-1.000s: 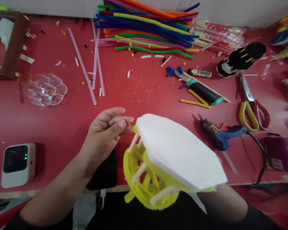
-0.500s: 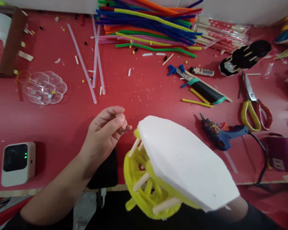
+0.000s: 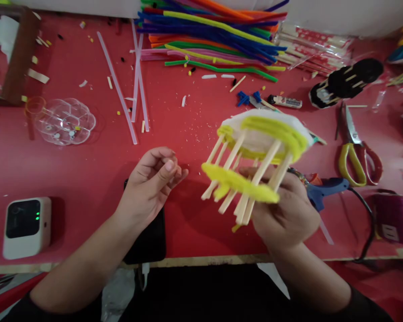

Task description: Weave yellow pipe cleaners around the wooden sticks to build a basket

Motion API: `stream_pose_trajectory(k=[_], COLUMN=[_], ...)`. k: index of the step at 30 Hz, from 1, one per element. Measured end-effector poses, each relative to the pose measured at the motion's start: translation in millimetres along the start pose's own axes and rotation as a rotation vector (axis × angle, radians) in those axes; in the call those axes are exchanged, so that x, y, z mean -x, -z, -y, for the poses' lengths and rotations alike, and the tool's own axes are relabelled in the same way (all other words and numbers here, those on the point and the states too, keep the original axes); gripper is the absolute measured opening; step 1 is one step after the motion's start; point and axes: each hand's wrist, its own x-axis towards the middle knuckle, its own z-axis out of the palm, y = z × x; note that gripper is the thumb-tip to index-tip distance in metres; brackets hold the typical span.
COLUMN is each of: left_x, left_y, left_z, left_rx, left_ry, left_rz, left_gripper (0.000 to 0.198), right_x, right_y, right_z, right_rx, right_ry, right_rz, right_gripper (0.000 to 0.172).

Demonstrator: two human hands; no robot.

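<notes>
Now the right hand [image 3: 285, 214] has its fingers clamped on the lower ends of the wooden sticks of a craft frame [image 3: 257, 161], held up above the red table [image 3: 70, 174]; the left hand [image 3: 152, 183] hovers just beside it, fingertips pinched loosely together on nothing I can make out; two yellow pipe-cleaner rings show on the frame, joined by roughly eight sticks, though blur stops an exact count; half a second ago its white foam face was turned toward the camera and lower, whereas it is now tipped side-on and higher, the foam only a pale rim on the far ring; one blue glue gun [image 3: 325, 188] lies just behind the right hand, one pair of scissors [image 3: 354, 147] further right, one clear tray [image 3: 65, 123] well to the left
</notes>
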Motion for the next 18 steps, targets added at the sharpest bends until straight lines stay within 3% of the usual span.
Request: stream_pose_trajectory(k=[2,6,11,18], left_x=[-1,1,4,12], left_y=[2.0,3.8,3.0,1.0], left_z=[2,3,4,9], left_rx=[-0.017,-0.028,-0.052,-0.418], left_ry=[0.006,0.081,0.13,-0.134], left_rz=[0.003,0.008,0.016,-0.06], left_gripper=[0.03,0.028,0.024,0.022], right_x=[-8,-21,-26,-30], right_y=[-5,-17,-22,-22], right_z=[0,-2,-2,-2], right_rx=[0.013,-0.279,-0.573,-0.661], right_ry=[0.005,-0.253,-0.4,-0.406], right_rz=[-0.084,-0.091,-0.141,-0.179], right_gripper=[0.03,0.008,0.015,0.015])
